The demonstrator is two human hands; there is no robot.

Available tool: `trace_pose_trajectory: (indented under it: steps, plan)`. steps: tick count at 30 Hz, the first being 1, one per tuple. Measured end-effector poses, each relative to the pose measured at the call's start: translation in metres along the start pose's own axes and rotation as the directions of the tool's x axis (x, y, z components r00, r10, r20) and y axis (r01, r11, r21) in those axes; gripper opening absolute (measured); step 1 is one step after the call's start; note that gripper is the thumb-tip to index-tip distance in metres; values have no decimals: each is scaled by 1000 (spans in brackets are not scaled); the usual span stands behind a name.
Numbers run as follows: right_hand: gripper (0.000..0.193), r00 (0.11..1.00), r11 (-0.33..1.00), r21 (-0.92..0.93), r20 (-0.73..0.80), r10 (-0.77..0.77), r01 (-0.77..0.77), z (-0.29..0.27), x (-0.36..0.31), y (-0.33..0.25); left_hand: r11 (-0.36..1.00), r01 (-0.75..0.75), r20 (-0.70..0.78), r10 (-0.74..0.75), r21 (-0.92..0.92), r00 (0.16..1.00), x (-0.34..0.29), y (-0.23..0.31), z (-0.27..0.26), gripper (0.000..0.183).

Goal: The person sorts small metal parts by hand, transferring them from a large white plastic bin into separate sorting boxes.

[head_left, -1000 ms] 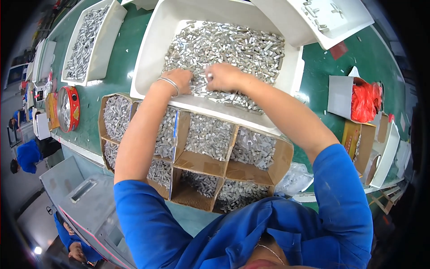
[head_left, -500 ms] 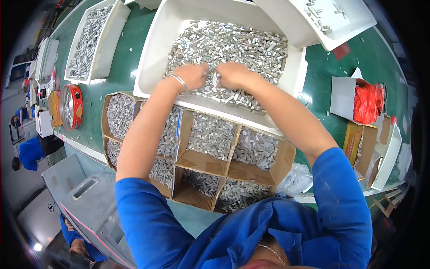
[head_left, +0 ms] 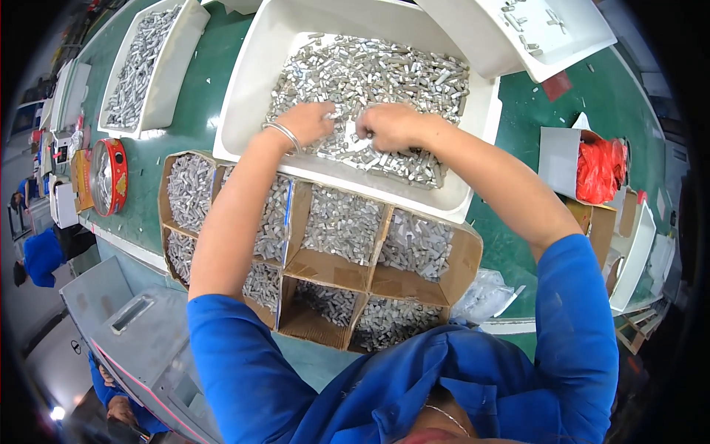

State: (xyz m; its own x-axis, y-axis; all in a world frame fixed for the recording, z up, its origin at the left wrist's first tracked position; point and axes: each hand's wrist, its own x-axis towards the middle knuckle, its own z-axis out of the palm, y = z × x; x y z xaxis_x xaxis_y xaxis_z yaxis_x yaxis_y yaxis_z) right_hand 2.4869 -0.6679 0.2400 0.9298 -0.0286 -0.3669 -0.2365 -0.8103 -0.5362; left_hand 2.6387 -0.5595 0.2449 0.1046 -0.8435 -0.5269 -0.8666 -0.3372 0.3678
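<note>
Both hands' fingertips are buried among small metal parts (head_left: 384, 74).

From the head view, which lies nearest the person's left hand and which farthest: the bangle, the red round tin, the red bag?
From the left hand:
1. Bangle, on that hand's own wrist.
2. Red round tin, far left on the green table.
3. Red bag, far right, in a box past the right hand.
</note>
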Motion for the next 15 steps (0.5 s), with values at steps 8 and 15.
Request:
trace_pose_trajectory:
  steps: [8,15]
  plan:
    - [17,993,958,-284,108,58,-25,16,-4,-13,531,124,180,54,-838,982,-6,6,-22,11]
    - [17,991,950,-297,58,120,-98,0,-14,-16,965,60,171,-107,256,979,-2,34,1,34]
